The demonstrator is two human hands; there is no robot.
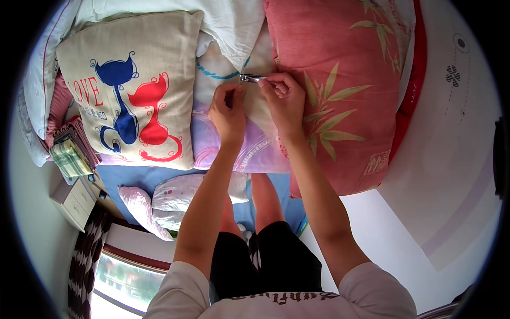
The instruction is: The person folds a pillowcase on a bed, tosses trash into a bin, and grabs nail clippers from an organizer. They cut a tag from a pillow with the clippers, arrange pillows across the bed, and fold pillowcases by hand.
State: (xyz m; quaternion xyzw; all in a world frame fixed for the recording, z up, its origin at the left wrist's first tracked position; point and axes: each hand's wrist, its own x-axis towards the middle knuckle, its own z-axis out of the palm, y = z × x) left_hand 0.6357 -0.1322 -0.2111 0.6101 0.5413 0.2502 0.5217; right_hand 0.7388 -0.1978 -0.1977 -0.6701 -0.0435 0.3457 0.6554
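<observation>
My right hand (285, 101) grips a small shiny metal nail clipper (252, 78) between thumb and fingers. The clipper's jaws point left and lie at the tip of a white cloth corner (236, 53), though I cannot tell if they touch it. Just below and left of the jaws, my left hand (228, 112) is closed, thumb against curled fingers; anything pinched there is too small to make out. Both hands are over a pale patterned bed cover (215, 72) with blue and purple rings.
A beige cushion (125, 95) with blue and red cats lies left of the hands. On the right is a red pillow (340, 106) with leaf prints. Below sit more pillows (178, 192) on a blue surface. Folded cloths (71, 157) are stacked near a white drawer unit (77, 202).
</observation>
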